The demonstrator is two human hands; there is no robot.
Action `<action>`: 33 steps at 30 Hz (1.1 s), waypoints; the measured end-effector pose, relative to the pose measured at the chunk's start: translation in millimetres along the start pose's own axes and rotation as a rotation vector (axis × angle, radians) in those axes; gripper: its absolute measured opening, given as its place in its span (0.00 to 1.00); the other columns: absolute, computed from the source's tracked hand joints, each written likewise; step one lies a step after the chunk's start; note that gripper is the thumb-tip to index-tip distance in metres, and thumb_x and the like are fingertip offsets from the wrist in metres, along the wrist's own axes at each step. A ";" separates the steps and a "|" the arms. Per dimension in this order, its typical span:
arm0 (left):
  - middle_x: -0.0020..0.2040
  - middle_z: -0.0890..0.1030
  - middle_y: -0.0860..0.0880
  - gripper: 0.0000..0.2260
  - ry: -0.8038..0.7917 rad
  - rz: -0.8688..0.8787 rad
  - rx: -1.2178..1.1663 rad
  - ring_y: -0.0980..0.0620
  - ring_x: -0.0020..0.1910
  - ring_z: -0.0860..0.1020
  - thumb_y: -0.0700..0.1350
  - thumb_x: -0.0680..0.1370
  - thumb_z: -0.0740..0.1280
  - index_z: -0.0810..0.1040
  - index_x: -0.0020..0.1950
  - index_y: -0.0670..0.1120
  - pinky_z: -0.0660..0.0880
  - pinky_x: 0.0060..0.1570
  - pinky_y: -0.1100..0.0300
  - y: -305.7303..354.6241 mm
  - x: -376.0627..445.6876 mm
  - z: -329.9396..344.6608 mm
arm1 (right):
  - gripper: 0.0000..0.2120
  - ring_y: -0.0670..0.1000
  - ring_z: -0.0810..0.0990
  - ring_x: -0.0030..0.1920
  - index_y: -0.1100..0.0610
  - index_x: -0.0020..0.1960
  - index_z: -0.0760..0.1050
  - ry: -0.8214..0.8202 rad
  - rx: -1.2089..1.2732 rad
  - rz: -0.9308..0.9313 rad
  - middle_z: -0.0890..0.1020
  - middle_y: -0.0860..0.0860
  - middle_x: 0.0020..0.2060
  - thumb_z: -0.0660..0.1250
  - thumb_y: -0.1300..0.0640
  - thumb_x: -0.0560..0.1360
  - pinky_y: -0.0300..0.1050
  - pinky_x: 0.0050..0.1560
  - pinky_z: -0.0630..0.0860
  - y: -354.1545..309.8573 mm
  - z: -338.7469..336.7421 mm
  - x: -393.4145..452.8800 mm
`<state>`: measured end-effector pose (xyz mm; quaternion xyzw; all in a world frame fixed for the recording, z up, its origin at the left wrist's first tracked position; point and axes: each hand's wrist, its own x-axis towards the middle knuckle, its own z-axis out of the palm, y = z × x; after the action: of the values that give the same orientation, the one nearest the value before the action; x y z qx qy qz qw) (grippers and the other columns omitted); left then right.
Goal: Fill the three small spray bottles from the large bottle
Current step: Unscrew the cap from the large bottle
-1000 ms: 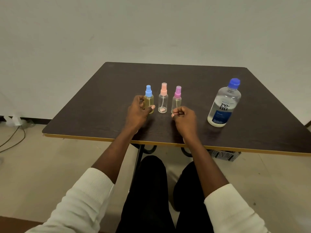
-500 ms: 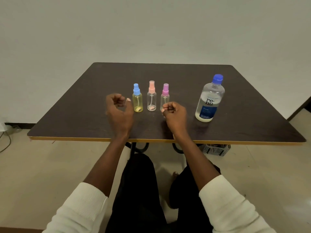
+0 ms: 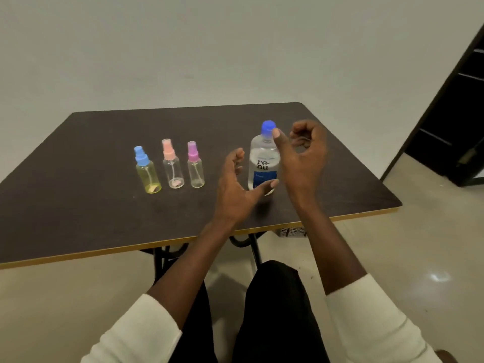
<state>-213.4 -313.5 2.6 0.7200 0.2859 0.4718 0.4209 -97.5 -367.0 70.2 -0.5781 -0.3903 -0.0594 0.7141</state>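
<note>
So there's a dark brown table (image 3: 78, 205) with a yellow edge, and everything sits on it. Biggest thing is the large bottle (image 3: 262, 163), clear with a blue cap and a "re-nu" label, standing upright toward the right side. Both hands are around it. The left hand (image 3: 235, 187) is on its left, fingers relaxed and spread, thumb reaching in front of the bottle's base, not clearly touching it. The right hand (image 3: 301, 158) is on the bottle's right with fingers loosely curled, thumb tip up by the cap; can't tell if it actually touches. Neither hand grips anything. Off to the left stand the three little sprayers in a row: blue-capped yellowish bottle (image 3: 148, 172), pink-capped bottle (image 3: 172, 169), purple-capped bottle (image 3: 195, 170), all capped and upright.
</note>
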 end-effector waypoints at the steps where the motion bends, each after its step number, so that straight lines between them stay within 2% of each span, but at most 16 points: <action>1: 0.74 0.71 0.52 0.43 -0.026 -0.023 0.001 0.57 0.70 0.70 0.57 0.67 0.81 0.62 0.76 0.52 0.68 0.65 0.70 -1.1 5.4 6.8 | 0.18 0.47 0.78 0.48 0.52 0.52 0.74 -0.049 -0.011 0.021 0.79 0.47 0.46 0.75 0.45 0.70 0.40 0.49 0.76 1.4 -0.3 8.2; 3: 0.71 0.74 0.55 0.42 -0.035 -0.040 -0.020 0.59 0.67 0.73 0.56 0.66 0.81 0.63 0.75 0.53 0.70 0.59 0.75 -4.0 15.6 16.6 | 0.21 0.47 0.79 0.50 0.53 0.53 0.75 -0.172 -0.035 0.043 0.80 0.48 0.47 0.77 0.44 0.67 0.41 0.52 0.77 3.8 3.7 21.0; 5: 0.61 0.79 0.63 0.36 -0.021 -0.049 -0.059 0.64 0.60 0.77 0.52 0.67 0.82 0.68 0.70 0.54 0.74 0.51 0.75 -9.0 23.3 21.3 | 0.22 0.49 0.80 0.49 0.55 0.52 0.75 -0.267 -0.027 0.042 0.81 0.50 0.47 0.79 0.46 0.66 0.44 0.52 0.79 6.1 11.4 27.1; 8: 0.53 0.81 0.66 0.30 -0.003 -0.061 -0.050 0.68 0.55 0.79 0.50 0.67 0.81 0.71 0.65 0.54 0.74 0.47 0.75 -16.6 29.9 23.2 | 0.20 0.48 0.80 0.45 0.56 0.49 0.74 -0.274 0.019 0.018 0.80 0.50 0.44 0.80 0.52 0.66 0.42 0.49 0.79 10.0 21.3 27.8; 13: 0.52 0.76 0.67 0.30 0.002 -0.093 -0.027 0.78 0.53 0.74 0.53 0.67 0.80 0.67 0.63 0.58 0.71 0.45 0.80 -20.5 31.5 23.3 | 0.17 0.44 0.81 0.41 0.55 0.47 0.76 -0.229 0.069 0.074 0.82 0.46 0.40 0.80 0.51 0.66 0.37 0.44 0.79 16.5 25.6 30.4; 18: 0.53 0.77 0.66 0.33 0.011 -0.083 -0.051 0.77 0.53 0.75 0.60 0.64 0.79 0.68 0.64 0.58 0.73 0.46 0.78 -19.7 32.3 22.1 | 0.14 0.51 0.84 0.45 0.60 0.51 0.81 -0.282 0.200 0.142 0.84 0.54 0.45 0.79 0.58 0.68 0.46 0.48 0.81 18.2 21.3 34.8; 22: 0.54 0.78 0.65 0.32 0.021 -0.084 -0.058 0.74 0.55 0.76 0.55 0.66 0.81 0.68 0.64 0.57 0.75 0.47 0.76 -21.7 32.3 22.0 | 0.12 0.48 0.84 0.46 0.62 0.55 0.79 -0.342 0.251 0.188 0.84 0.54 0.45 0.74 0.65 0.72 0.42 0.48 0.79 15.9 17.1 38.6; 26: 0.54 0.77 0.64 0.32 0.012 -0.087 -0.042 0.76 0.54 0.75 0.54 0.66 0.81 0.68 0.65 0.57 0.74 0.47 0.78 -22.9 32.4 22.5 | 0.14 0.55 0.84 0.50 0.65 0.54 0.77 -0.387 0.188 0.154 0.83 0.59 0.49 0.75 0.65 0.71 0.50 0.54 0.80 13.0 15.6 37.0; 30: 0.53 0.76 0.66 0.32 -0.014 -0.088 -0.019 0.78 0.53 0.74 0.54 0.68 0.80 0.67 0.66 0.57 0.73 0.46 0.79 -22.1 32.0 22.2 | 0.16 0.57 0.83 0.47 0.65 0.52 0.77 -0.365 0.166 0.141 0.83 0.59 0.47 0.78 0.64 0.68 0.53 0.52 0.81 10.1 15.2 37.7; 33: 0.54 0.76 0.66 0.32 -0.003 -0.086 -0.020 0.77 0.54 0.74 0.54 0.68 0.80 0.67 0.66 0.57 0.73 0.47 0.78 -22.0 30.8 22.0 | 0.16 0.57 0.83 0.51 0.65 0.56 0.77 -0.393 0.217 0.167 0.83 0.60 0.50 0.75 0.66 0.70 0.52 0.55 0.81 11.8 11.2 39.3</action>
<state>-181.4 -285.4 -7.5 0.7037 0.3113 0.4549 0.4483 -69.5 -339.0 86.0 -0.5286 -0.4768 0.1558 0.6848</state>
